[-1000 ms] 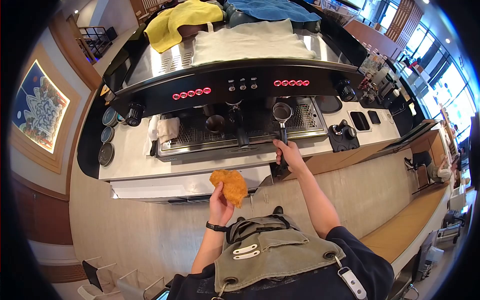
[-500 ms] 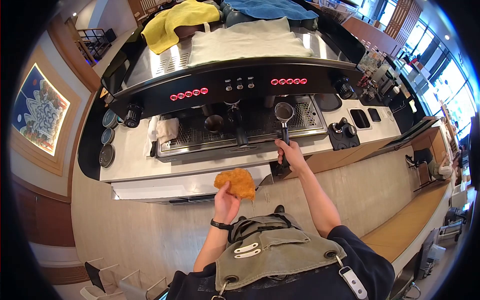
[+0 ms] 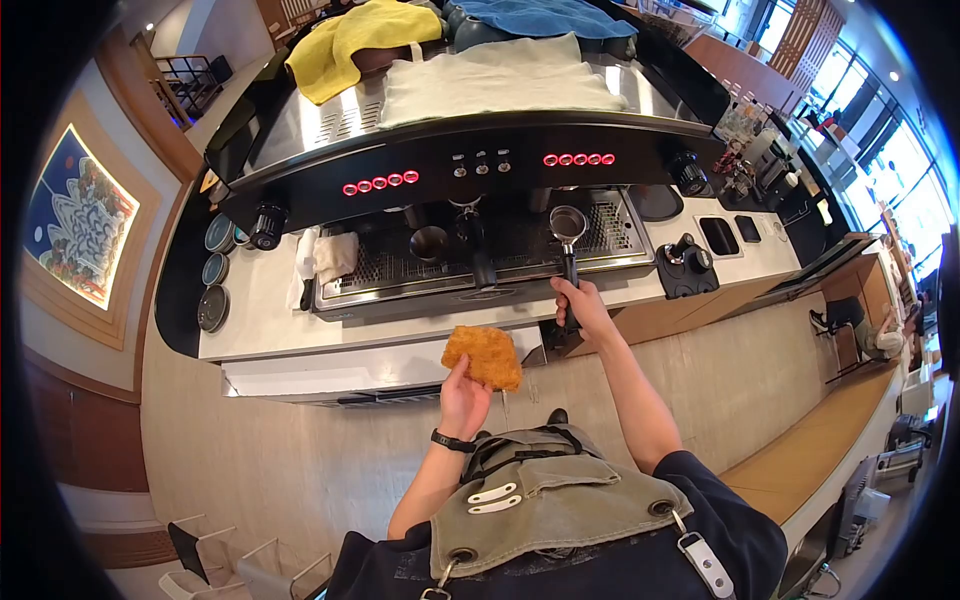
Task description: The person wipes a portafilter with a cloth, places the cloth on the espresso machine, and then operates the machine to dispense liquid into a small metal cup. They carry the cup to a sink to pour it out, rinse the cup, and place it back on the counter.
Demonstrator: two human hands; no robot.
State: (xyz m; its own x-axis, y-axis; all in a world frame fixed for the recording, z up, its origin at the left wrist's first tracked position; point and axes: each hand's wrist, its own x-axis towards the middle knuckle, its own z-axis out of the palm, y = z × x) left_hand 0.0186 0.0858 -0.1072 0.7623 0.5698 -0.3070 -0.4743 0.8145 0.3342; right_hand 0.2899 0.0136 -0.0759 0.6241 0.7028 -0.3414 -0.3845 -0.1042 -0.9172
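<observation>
Left hand [image 3: 466,402] and orange cloth [image 3: 484,356] shifted rightward, nearer right hand [image 3: 587,309].

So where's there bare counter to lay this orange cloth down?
The orange cloth could likely go on the bare counter left of the espresso machine, between the dishes and the white cloth. A narrower bare strip runs along the machine's front. The right end is crowded, with the black tamper stand and dark recess.
</observation>
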